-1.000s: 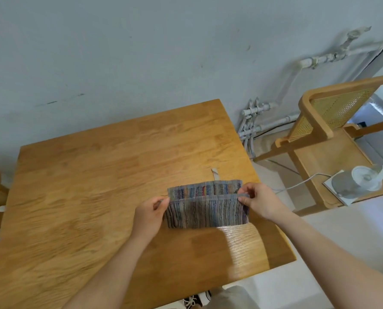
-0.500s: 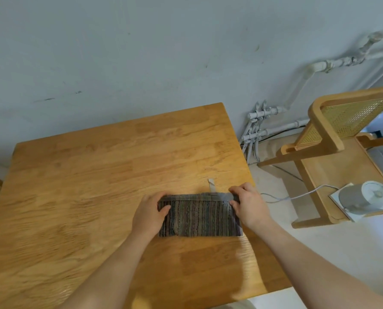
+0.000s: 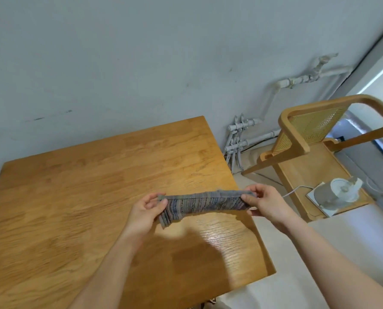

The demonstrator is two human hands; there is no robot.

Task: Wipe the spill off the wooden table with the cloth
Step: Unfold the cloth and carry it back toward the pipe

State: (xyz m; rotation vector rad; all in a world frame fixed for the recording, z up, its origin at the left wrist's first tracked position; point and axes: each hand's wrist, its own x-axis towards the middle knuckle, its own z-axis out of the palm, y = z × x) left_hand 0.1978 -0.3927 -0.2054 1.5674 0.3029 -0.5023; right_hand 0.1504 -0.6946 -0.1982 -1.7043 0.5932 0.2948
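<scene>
A striped grey and blue cloth (image 3: 202, 204), folded into a narrow band, hangs stretched in the air above the right part of the wooden table (image 3: 85, 197). My left hand (image 3: 145, 210) pinches its left end between thumb and fingers. My right hand (image 3: 264, 202) pinches its right end near the table's right edge. A shiny patch of tabletop lies just below the cloth; I cannot tell whether it is wet or only reflecting light.
A grey wall runs behind the table. To the right stands a wooden chair (image 3: 297, 139) with a cane back, and a small white fan (image 3: 340, 192) with a cable sits on its seat. White pipes (image 3: 241, 139) run along the wall near the floor.
The cloth lay folded flat on the table under both hands; now both hands have lifted it off the surface and hold it stretched between them.
</scene>
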